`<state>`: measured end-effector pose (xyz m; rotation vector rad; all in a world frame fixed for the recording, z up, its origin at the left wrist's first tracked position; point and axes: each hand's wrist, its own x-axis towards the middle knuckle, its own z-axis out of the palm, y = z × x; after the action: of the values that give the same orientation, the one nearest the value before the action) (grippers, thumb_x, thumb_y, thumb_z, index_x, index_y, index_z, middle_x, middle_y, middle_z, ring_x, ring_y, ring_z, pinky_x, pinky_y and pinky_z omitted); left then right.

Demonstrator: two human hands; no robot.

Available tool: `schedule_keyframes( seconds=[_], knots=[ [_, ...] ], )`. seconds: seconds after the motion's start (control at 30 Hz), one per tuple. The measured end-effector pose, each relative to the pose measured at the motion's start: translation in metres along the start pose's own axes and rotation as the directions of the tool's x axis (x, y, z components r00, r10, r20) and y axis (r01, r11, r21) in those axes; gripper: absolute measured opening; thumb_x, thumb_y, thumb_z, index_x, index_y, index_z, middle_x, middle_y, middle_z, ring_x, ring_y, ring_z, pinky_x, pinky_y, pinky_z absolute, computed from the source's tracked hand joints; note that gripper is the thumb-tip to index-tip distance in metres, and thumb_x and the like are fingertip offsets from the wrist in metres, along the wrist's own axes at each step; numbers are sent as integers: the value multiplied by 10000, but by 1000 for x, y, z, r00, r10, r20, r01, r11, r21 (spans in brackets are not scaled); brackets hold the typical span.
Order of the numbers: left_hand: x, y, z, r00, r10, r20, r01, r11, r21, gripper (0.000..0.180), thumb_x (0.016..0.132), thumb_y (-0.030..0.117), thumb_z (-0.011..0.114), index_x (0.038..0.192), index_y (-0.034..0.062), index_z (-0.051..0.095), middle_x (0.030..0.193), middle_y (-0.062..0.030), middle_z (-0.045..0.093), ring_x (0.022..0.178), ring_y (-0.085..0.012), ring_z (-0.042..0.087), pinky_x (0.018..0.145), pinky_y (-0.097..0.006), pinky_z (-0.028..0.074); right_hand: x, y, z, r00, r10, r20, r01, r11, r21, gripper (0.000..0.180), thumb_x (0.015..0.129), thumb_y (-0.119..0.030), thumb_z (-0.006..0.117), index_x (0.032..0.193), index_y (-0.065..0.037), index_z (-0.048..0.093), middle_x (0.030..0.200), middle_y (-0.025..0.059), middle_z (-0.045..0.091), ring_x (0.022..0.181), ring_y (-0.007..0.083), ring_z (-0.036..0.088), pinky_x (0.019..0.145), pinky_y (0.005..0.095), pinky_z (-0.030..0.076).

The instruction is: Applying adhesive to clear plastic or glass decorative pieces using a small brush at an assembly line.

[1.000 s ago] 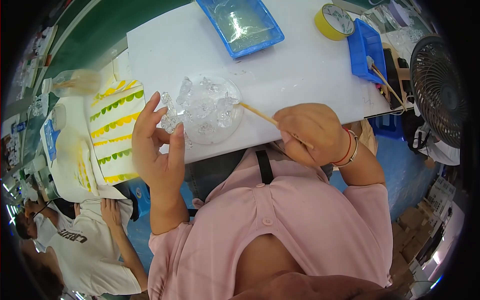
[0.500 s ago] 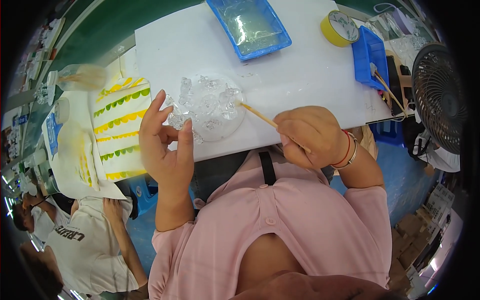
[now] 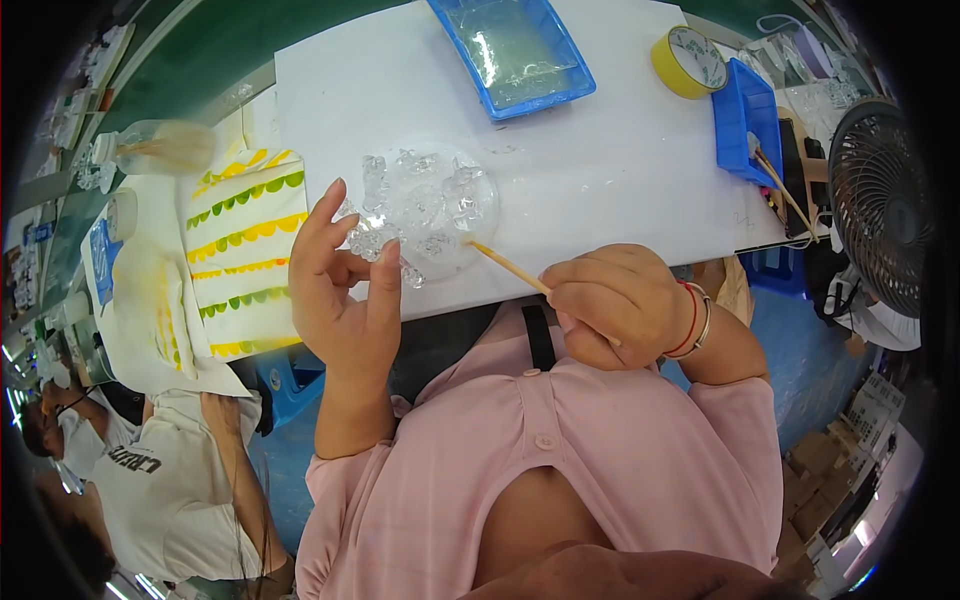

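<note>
My left hand is curled at the near left of a round, whitish disc, with its thumb and fingers round a small clear plastic piece. That piece's exact shape is hard to make out. Several similar clear pieces stand on the disc. My right hand grips a thin wooden stick between thumb and fingers. The stick slants to the left, its tip over the disc's near right part; whether it touches is unclear.
On the white tabletop stand a blue tray of clear contents, a yellow tape roll and a blue bin. A black fan is at right. Patterned cloth lies left, near a seated person.
My right hand has drawn the stick's tip nearer to me, away from a clear piece at the disc's right. My left hand keeps its curled hold; the view has shifted slightly.
</note>
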<state>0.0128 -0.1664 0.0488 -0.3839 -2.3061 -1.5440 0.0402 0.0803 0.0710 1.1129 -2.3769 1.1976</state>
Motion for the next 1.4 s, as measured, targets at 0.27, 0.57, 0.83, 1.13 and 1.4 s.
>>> schedule_keyframes(
  seconds=[0.27,0.57,0.83,1.13,1.4],
  knots=[
    [-4,-1,8,999,-12,-35,10,999,-46,391,822,-24,681,1146,28,469,1325,-223,519,639,-45,549,555,-157,469,1,7,2,999,48,-12,-48,998,-30,198,638,37,607,830,-5,589,835,141,662,617,253,625,537,316,496],
    [14,1,-16,993,5,114,1,999,-48,408,803,38,713,1165,-3,529,1281,-193,562,768,-108,600,619,-194,493,3,5,-7,997,78,18,-77,996,-34,204,621,53,599,815,-7,584,801,132,668,617,261,635,551,326,513],
    [29,-1,-26,940,190,284,-210,977,44,353,690,-13,778,1022,25,665,1018,-113,676,786,-174,624,616,-247,500,1,4,-8,996,85,-16,-86,993,-83,178,615,43,600,786,-2,582,807,137,659,591,259,617,530,322,501],
    [11,3,-19,990,85,112,-95,992,82,308,694,-36,770,978,13,662,927,-123,671,798,-205,630,604,-270,503,10,9,-2,1000,21,-11,-22,997,-78,190,620,39,604,805,0,588,800,137,649,582,247,606,521,311,492],
    [10,1,-5,999,31,-15,-31,998,48,264,727,-19,769,962,16,653,907,-100,670,746,-180,632,592,-248,510,19,20,0,1000,23,-12,-24,991,-130,169,632,36,595,797,0,584,780,137,647,597,258,615,540,317,500]
  ],
)
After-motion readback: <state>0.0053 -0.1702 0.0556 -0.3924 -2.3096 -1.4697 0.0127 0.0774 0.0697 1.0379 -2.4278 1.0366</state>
